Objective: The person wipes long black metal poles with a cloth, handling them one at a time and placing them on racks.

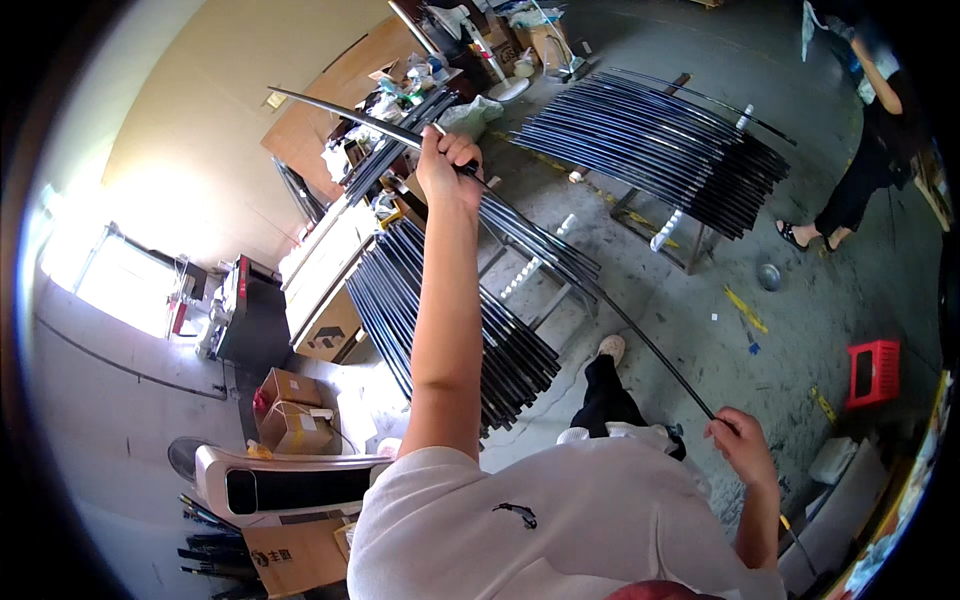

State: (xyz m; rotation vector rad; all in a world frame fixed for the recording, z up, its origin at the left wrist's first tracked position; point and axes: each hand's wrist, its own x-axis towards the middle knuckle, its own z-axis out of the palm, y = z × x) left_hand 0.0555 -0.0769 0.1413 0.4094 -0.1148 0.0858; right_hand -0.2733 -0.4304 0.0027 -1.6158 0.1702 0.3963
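A long, thin black rod [648,343] slants across the space in front of me. My left hand [448,165], arm stretched far out, has its fingers wrapped round the thicker part of it, and the far end points up to the left. At its thin lower right end, my right hand [741,446] pinches the rod beside my body. Below my left arm lies a dense row of black rods [430,300] on a rack. A second row of dark rods [650,140] rests on another rack further off.
White notched supports [520,280] carry the rods. A red plastic stool [873,372] and a metal bowl [768,277] are on the floor to the right. Another person [865,170] stands at the far right. Cardboard boxes [294,410] stand at the left.
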